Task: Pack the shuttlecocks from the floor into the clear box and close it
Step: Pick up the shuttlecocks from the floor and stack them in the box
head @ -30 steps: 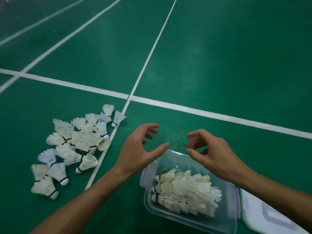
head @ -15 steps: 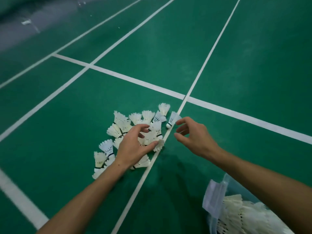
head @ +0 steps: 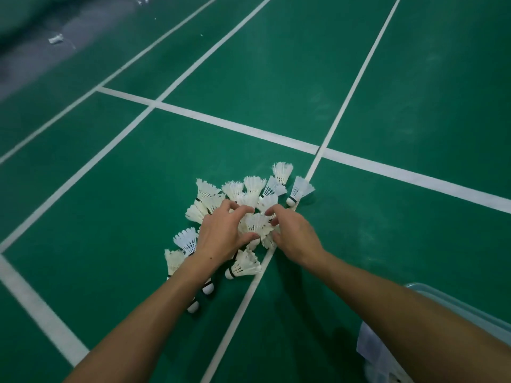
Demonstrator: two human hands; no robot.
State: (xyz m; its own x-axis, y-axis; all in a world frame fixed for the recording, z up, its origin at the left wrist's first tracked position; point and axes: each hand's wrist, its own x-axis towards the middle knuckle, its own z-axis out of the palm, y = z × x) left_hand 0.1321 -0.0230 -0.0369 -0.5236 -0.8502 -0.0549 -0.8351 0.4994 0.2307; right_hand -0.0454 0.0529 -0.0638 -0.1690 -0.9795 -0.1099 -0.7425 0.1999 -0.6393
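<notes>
Two hands close on the shuttlecock pile

Both hands meet over the middle of a heap of white feather shuttlecocks (head: 250,194) lying on the green court floor (head: 276,64). The left hand (head: 221,233) comes in from the near left, its fingers curled over the top of the pile and its thumb reaching round the near side of a small cluster of shuttlecocks (head: 257,225). The right hand (head: 294,234) comes in from the near right, fingers bent and touching the same cluster from the other side. So each grip is curled round the cluster between them, with the feather skirts showing in the gap between the two hands.

Around the hands the pile spreads loosely. Several shuttlecocks fan out on the far side, one of them (head: 300,190) lying just beside a thin white court line (head: 356,78) that runs from near to far. Others lie on the near left, partly hidden under the left forearm, with their cork ends pointing toward the camera.

At the near right corner, a part of the clear box (head: 453,305) shows behind the right forearm, well apart from the pile. Its rim and a pale latch flap (head: 367,346) are visible; what it contains cannot be made out.

A broad white line (head: 235,125) crosses the floor beyond the pile.
</notes>
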